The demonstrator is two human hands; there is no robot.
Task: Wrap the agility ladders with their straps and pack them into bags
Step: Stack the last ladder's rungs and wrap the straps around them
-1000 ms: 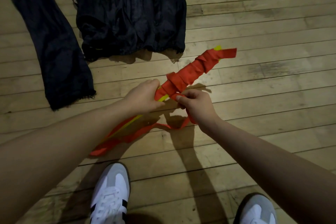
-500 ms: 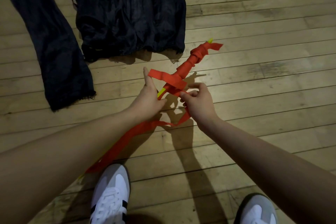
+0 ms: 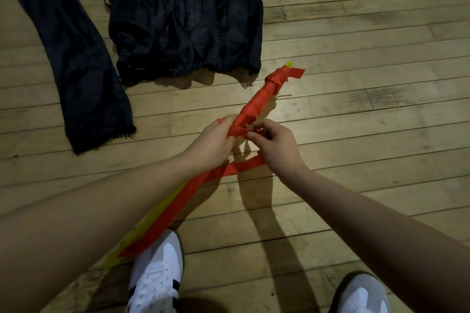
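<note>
Now left hand (image 3: 212, 143) grips wrapped ladder bundle (image 3: 264, 94) at middle, above floor (image 3: 356, 134). Right hand (image 3: 276, 146) pinches loose red strap (image 3: 239, 168), fingers curled. Strap probably soft, light, slips loose easily; best hold close to last turn. Yellow rungs (image 3: 162, 208) look stiff. Bundle's near end hidden behind forearm. Black bags (image 3: 183, 20) lie beyond; openings hard to make out.

Scuffed wood floor (image 3: 356, 134), crinkled, maybe nylon bags (image 3: 183, 20), cloth strap (image 3: 262, 94)
</note>
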